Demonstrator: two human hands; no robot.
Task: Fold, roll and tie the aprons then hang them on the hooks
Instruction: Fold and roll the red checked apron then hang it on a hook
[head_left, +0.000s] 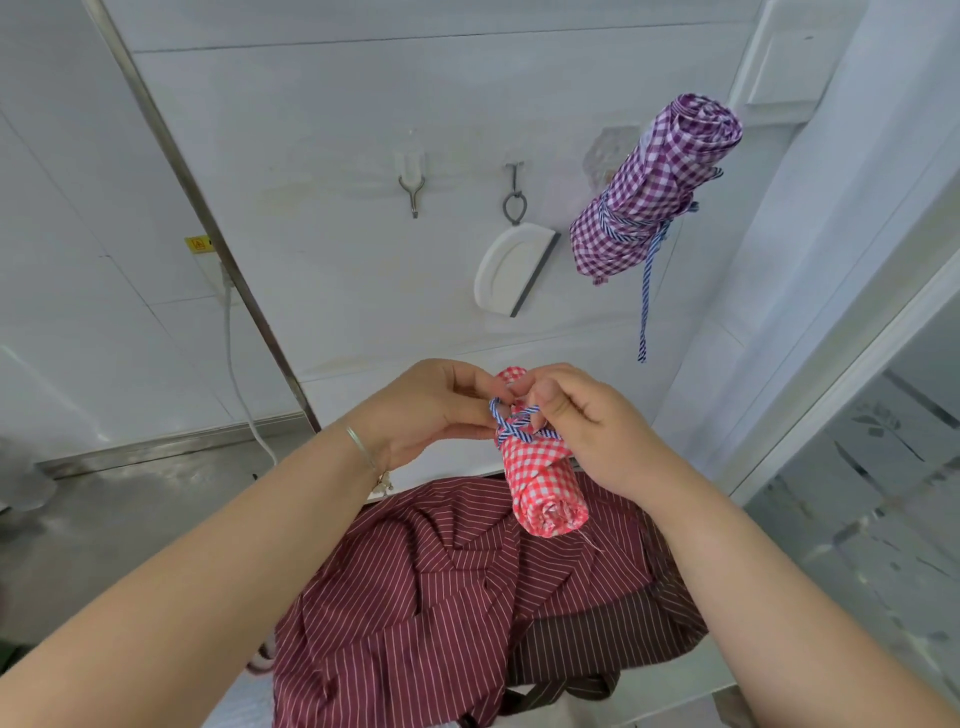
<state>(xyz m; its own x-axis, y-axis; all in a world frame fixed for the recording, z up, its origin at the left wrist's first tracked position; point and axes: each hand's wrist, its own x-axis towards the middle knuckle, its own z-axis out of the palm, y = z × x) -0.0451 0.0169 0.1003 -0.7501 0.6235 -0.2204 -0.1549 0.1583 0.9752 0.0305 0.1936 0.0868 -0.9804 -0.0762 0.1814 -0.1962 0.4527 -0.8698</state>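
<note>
Both hands' grips pinch blue-striped tie (519, 423) on red-checked apron roll (545, 483): left hand (436, 410); right hand (592, 431).

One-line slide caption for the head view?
Both hands tie a striped cord around the red gingham roll; purple roll already hung.

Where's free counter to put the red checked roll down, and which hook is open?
Free: bare steel counter left of the striped aprons, out to the white cable. The left wall hook is empty. Crowded: the middle hook carries a white scraper; the purple roll hangs at right.
</note>
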